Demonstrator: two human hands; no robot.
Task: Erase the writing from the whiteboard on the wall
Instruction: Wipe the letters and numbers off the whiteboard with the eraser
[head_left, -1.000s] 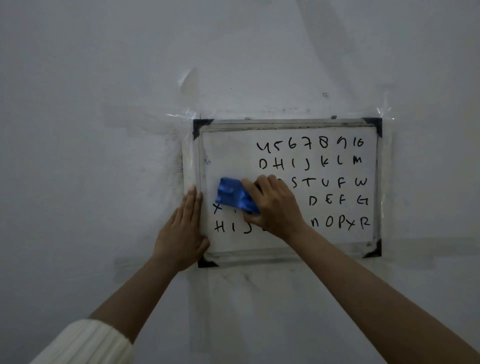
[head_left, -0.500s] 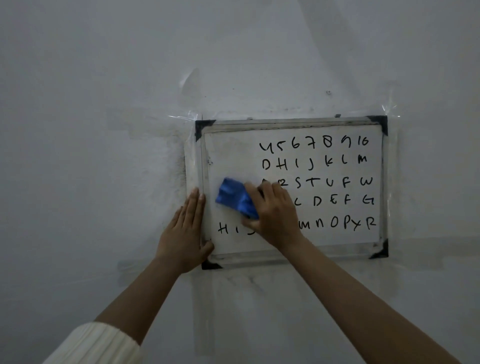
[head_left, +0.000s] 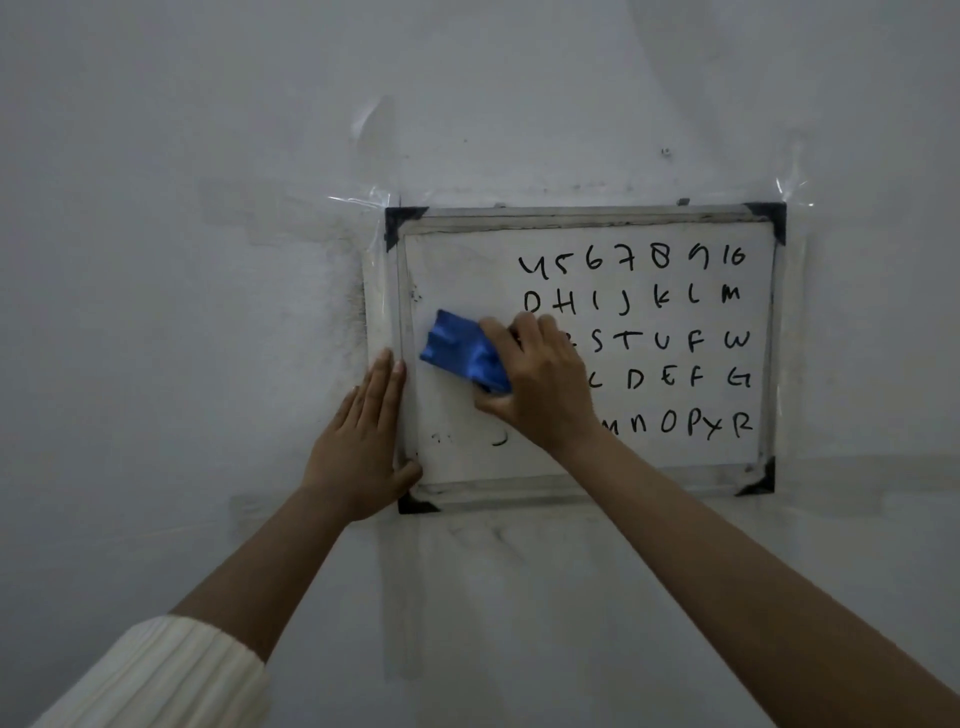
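Whiteboard (head_left: 457, 270) fixed on wall (head_left: 182, 312), long axis horizontal, face turned toward camera. Blue cloth (head_left: 462, 351) pressed flat on board's left part, at 9 o'clock from board centre; its long axis tilted, running from 10 o'clock down to 4 o'clock. Cloth is clamped by right hand (head_left: 540, 384), fingers curled over its right end. Left hand (head_left: 363, 447) laid flat on left frame edge, fingers pressed together, pointing to 12 o'clock. Black writing (head_left: 639, 338) seen at right; left part mostly wiped.

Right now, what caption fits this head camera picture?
Right hand wipes whiteboard with blue cloth; left hand steadies frame.
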